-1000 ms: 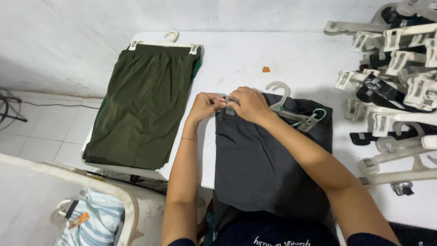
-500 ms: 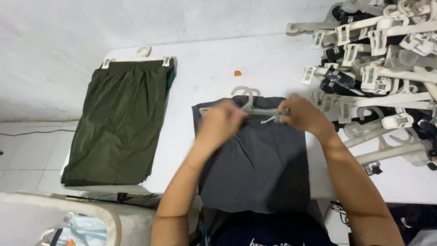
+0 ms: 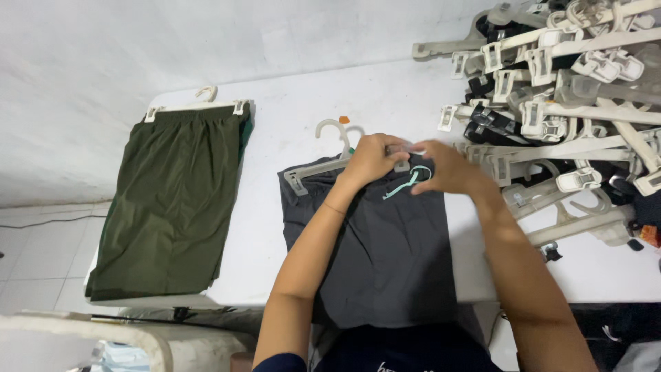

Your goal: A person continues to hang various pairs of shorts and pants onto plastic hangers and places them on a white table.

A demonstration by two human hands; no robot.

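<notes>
Centre of the white table (image 3: 385,96), head view: dark grey shorts (image 3: 385,255) lie flat, waistband at the far end, legs running toward the near edge and hanging slightly over it. A white clip hanger (image 3: 323,165) sits across the waistband, hook pointing far, left clip visible at the waistband's left corner. Flat layout keeps the waistband straight for the clips, I'd judge.

Left hand (image 3: 372,157) and right hand (image 3: 444,165) are close together at the middle-right of the waistband, fingers pinched on the hanger bar and fabric; looks like they're working the right clip, though the clip itself is hidden under the fingers. Mint-green drawstring (image 3: 410,182) loops loose on the fabric just below the hands, between them.

Left side of the table: olive green shorts (image 3: 172,207) already on a white hanger (image 3: 196,105), laid flat, well apart from the grey pair, near edge hanging just past the table edge.

Right and far right: big pile of white clip hangers (image 3: 564,89), tangled, some with dark parts, touching or nearly touching the right forearm. That pile crowds the right side; little free room there. Small orange bit (image 3: 344,120) on the table just beside the hanger hook. White curved rim (image 3: 103,334), maybe a chair or basket, near left, off the table.
</notes>
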